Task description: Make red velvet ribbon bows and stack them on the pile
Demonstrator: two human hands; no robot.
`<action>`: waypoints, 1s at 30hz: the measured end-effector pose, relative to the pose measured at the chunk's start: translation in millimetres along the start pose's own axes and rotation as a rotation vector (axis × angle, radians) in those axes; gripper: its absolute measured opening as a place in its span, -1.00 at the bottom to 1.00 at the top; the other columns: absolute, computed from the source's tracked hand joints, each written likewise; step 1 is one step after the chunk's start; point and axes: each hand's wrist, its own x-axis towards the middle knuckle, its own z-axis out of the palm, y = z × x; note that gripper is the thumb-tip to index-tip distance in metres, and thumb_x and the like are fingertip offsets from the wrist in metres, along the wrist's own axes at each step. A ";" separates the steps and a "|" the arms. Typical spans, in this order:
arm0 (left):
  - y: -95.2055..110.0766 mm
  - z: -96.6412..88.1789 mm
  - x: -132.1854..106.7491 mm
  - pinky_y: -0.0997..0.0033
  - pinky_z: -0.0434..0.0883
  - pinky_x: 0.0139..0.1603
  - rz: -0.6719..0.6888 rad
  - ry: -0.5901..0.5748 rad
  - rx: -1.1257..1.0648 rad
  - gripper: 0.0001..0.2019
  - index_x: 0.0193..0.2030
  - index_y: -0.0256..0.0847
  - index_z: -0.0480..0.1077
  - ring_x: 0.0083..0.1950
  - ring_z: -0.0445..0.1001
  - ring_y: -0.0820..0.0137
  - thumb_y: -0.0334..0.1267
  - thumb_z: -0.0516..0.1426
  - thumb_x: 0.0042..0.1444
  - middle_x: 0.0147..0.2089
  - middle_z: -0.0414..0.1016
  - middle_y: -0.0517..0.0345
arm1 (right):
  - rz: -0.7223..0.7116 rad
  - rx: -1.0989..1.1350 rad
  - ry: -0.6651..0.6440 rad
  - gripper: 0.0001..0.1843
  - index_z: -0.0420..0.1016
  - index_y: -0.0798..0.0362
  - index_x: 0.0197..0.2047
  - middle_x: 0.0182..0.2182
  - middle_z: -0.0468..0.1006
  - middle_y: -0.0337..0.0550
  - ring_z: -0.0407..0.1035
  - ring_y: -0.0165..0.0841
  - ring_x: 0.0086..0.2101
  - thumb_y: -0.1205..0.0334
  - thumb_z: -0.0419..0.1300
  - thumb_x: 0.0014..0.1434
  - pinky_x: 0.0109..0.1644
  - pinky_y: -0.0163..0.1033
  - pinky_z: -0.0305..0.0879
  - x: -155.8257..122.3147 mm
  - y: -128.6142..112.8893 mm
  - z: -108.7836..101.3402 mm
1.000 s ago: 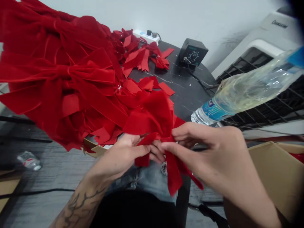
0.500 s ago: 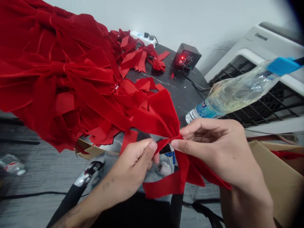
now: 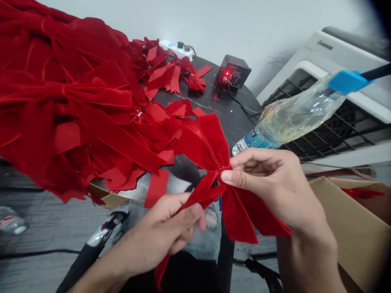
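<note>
A red velvet bow (image 3: 210, 140) is held up in front of me, over the near edge of the table. My right hand (image 3: 269, 183) pinches it at its gathered middle between thumb and fingers. Two broad ends of the bow hang down below that hand. My left hand (image 3: 174, 226) is closed around a red ribbon tail (image 3: 203, 193) that runs from the bow's middle down to the lower left. Part of this tail passes under the left palm and shows again beneath it. A large heap of red bows (image 3: 70, 101) lies to the left.
A black control box (image 3: 233, 73) with a lit red light stands on the dark table (image 3: 226, 116). A plastic bottle (image 3: 290, 110) with a blue top leans at right before a white appliance (image 3: 324, 57). A cardboard box (image 3: 345, 215) sits at lower right; a power strip (image 3: 177, 49) lies behind.
My left hand has shifted down and left and now grips the ribbon tails, pulled leftward from the bow's middle. My right hand keeps its pinch. The view has swung slightly right.
</note>
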 end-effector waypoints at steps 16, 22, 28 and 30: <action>24.5 -2.2 6.0 0.29 0.63 0.04 0.411 0.323 0.271 -0.74 0.15 -0.06 0.70 -0.08 0.73 0.20 -0.18 0.38 0.34 -0.08 0.79 0.07 | -0.133 0.000 -0.259 -0.87 0.83 -0.16 -0.08 -0.31 0.80 -0.27 0.72 -0.26 -0.26 0.25 0.46 0.35 -0.04 -0.18 0.70 -6.9 12.4 13.1; 16.7 -0.2 19.9 0.23 0.71 -0.01 0.382 0.315 0.077 -0.75 0.12 -0.06 0.72 -0.11 0.77 0.19 -0.21 0.40 0.32 -0.06 0.81 0.07 | -0.312 -0.197 -0.088 -0.78 0.78 -0.09 -0.06 -0.22 0.78 -0.25 0.64 -0.34 -0.28 0.27 0.57 0.22 -0.17 -0.29 0.61 -6.5 11.0 5.1; 23.3 3.3 21.2 0.25 0.67 0.14 0.450 0.417 -0.003 -0.86 -0.03 -0.06 0.75 0.12 0.69 0.16 -0.26 0.43 0.28 0.06 0.77 0.11 | -0.579 -0.394 -0.101 -0.79 0.79 -0.02 -0.03 0.08 0.70 -0.08 0.61 -0.27 0.06 0.37 0.50 0.28 0.14 -0.24 0.54 -10.1 10.7 4.0; 24.1 4.2 20.7 0.19 0.67 0.11 0.427 0.392 -0.020 -0.85 0.00 -0.07 0.75 0.10 0.69 0.14 -0.20 0.39 0.33 0.04 0.76 0.07 | -0.585 -0.383 -0.074 -0.81 0.79 0.01 -0.10 0.04 0.69 -0.08 0.62 -0.31 0.03 0.46 0.44 0.28 0.08 -0.29 0.54 -9.6 10.5 8.2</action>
